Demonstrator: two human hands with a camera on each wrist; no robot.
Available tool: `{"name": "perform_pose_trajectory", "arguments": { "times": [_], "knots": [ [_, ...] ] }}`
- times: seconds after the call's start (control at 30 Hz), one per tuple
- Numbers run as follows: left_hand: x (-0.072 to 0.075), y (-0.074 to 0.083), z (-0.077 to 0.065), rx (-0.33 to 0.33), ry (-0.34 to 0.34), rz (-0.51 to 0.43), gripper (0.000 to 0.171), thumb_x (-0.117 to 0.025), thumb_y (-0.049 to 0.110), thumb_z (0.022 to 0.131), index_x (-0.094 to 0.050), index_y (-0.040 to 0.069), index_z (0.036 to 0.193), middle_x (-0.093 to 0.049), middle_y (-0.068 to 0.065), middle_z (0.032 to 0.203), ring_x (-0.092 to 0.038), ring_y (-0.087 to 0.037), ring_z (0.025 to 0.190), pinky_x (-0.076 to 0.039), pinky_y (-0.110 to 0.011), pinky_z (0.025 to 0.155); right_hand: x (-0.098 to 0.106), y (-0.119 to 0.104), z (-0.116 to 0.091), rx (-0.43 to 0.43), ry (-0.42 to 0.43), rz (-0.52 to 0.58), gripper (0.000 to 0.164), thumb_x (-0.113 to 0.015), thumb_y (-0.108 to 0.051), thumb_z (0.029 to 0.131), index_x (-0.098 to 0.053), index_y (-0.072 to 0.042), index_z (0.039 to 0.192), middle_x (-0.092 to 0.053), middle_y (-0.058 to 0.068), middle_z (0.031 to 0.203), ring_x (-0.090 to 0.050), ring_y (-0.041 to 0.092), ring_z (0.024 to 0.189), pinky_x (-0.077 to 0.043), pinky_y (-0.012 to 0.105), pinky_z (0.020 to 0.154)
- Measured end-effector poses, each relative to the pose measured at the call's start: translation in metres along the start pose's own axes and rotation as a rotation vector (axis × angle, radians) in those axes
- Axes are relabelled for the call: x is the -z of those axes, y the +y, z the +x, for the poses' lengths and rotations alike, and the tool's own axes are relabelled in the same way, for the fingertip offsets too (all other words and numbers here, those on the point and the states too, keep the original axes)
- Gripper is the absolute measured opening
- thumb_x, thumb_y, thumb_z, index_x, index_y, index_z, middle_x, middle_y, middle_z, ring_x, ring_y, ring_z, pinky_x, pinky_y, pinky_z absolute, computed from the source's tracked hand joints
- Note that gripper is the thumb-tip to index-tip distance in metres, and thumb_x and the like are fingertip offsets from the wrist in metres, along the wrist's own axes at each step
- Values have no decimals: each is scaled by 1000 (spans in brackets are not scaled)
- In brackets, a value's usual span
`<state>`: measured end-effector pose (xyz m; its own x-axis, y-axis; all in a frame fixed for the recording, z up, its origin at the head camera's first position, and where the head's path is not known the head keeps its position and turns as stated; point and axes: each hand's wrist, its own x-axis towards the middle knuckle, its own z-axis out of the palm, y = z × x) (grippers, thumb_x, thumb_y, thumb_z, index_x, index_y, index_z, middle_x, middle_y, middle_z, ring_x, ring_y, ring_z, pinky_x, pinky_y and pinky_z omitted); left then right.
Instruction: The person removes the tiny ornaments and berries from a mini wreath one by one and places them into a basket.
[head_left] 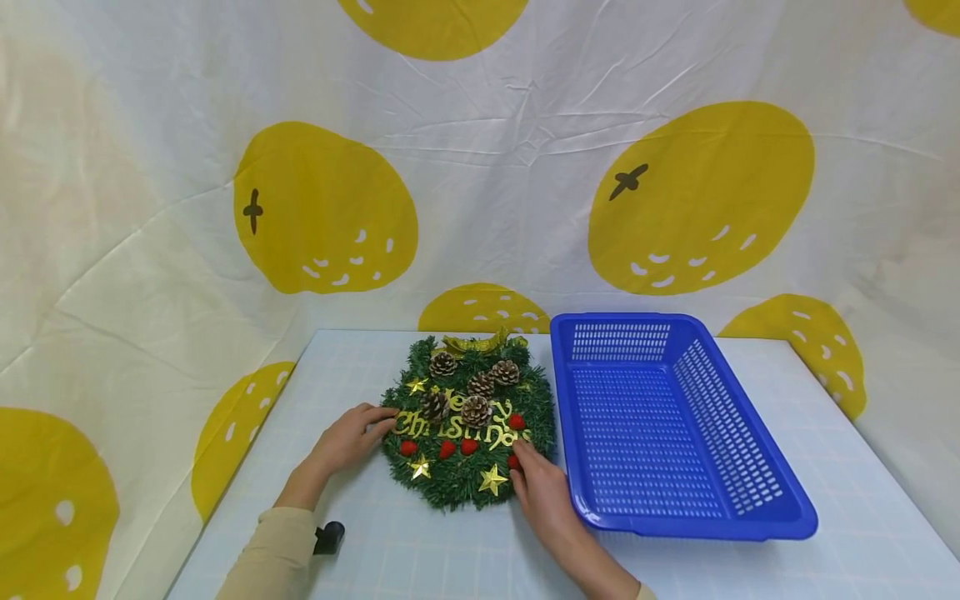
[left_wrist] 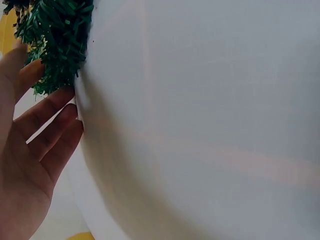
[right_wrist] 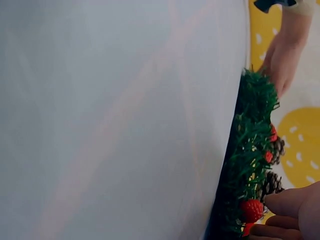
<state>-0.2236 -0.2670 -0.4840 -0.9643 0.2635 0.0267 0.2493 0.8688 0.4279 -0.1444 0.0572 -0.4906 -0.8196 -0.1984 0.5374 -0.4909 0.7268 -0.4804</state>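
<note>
The wreath lies flat on the table between both hands: a roughly round, bristly green ring, its ribbon bow pointing away from the person. Shiny gold lettering reads "Merry Christmas", upright from the person's side. The left hand touches the edge with loosely extended fingers. The right hand has thumb and fingers beside a knobbly berry; whether it pinches, I cannot tell. Beyond the fingertips sit scaly pinecones; right of the right hand, a perforated blue basket.
</note>
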Motion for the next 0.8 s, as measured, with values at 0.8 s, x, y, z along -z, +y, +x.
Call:
{"name": "perform_pose_trajectory", "arguments": {
  "times": [0.8],
  "knots": [
    [6, -5, -3, -120, -80, -64, 62, -63, 50, 81, -52, 16, 131, -51, -15, 126, -47, -35, 116, -39, -54, 95, -3, 5, 3, 31, 4, -58, 34, -73, 7, 69, -66, 2, 102, -66, 19, 105, -65, 31, 95, -53, 35, 81]
  ]
}}
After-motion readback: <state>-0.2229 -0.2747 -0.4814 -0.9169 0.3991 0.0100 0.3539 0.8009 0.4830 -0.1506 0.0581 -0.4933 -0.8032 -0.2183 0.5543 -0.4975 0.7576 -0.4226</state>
